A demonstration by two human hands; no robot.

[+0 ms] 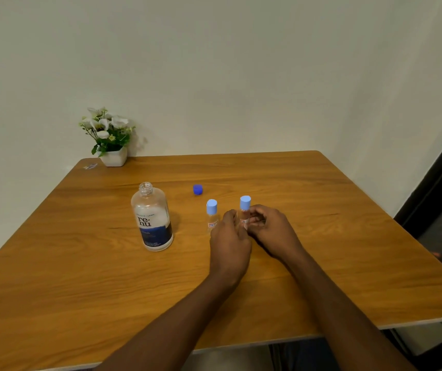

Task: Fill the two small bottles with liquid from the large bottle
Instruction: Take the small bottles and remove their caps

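The large clear bottle (152, 218) with a blue and white label stands uncapped on the wooden table (80, 277), left of centre. Its dark blue cap (198, 189) lies behind and to the right of it. Two small clear bottles with light blue caps stand upright side by side. The left small bottle (211, 214) stands free, just left of my left hand (229, 245). My right hand (269, 228) grips the body of the right small bottle (244, 207), and my left hand's fingers meet that bottle from the other side, hiding its lower half.
A white pot of artificial flowers (110, 140) stands at the table's back left corner, with a small scrap (90, 166) beside it. A plain wall runs behind the table. A dark door frame (439, 183) stands to the right.
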